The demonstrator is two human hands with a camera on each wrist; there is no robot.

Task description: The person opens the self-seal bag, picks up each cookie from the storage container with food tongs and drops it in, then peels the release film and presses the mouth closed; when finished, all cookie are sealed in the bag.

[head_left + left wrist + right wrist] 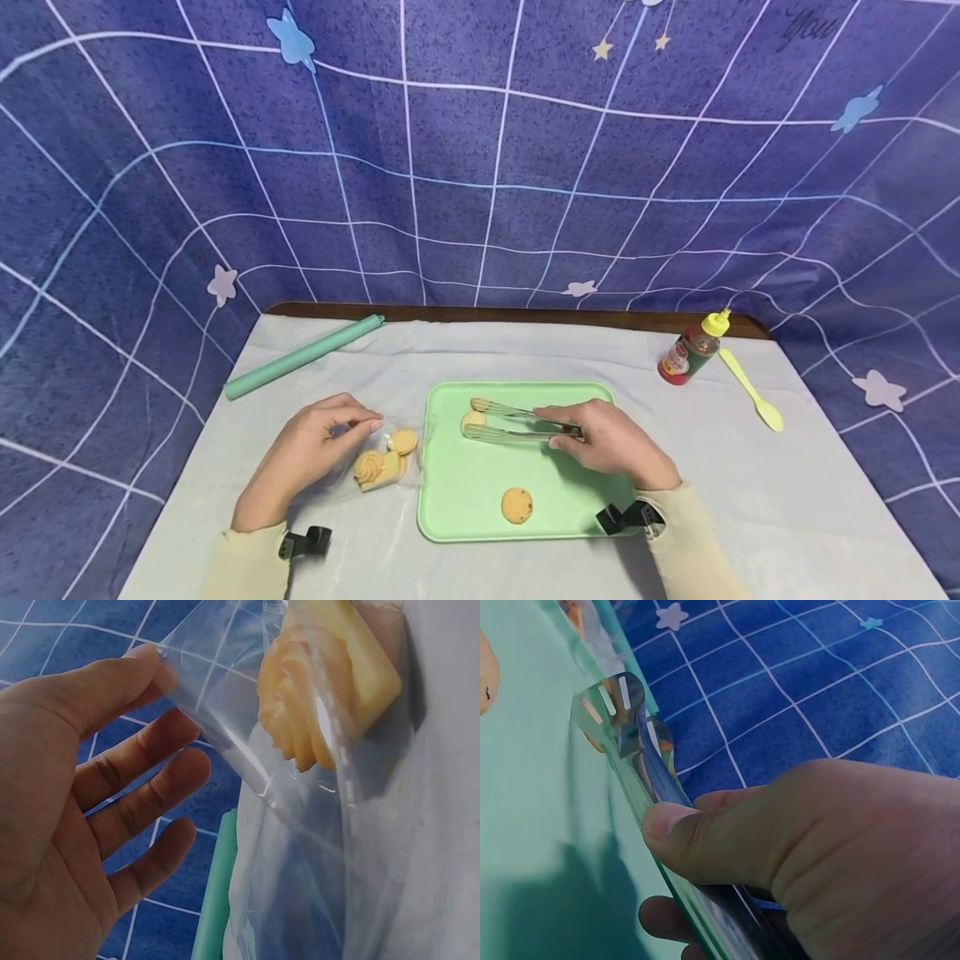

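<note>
My left hand pinches the edge of a clear plastic bag between thumb and index finger, its other fingers spread apart in the left wrist view. Inside the bag lie several cookies, one of them swirled. In my right hand are metal tongs, gripped with the thumb along one arm and held low over the green tray. The slotted tong ends are spread at a round cookie near the tray's far left corner. Another round cookie lies near its front edge.
A teal rolled tube lies at the table's back left. Toward the back right stand a red sauce bottle with a yellow cap and, beside it, a yellow spoon. Blue patterned cloth hangs behind the table.
</note>
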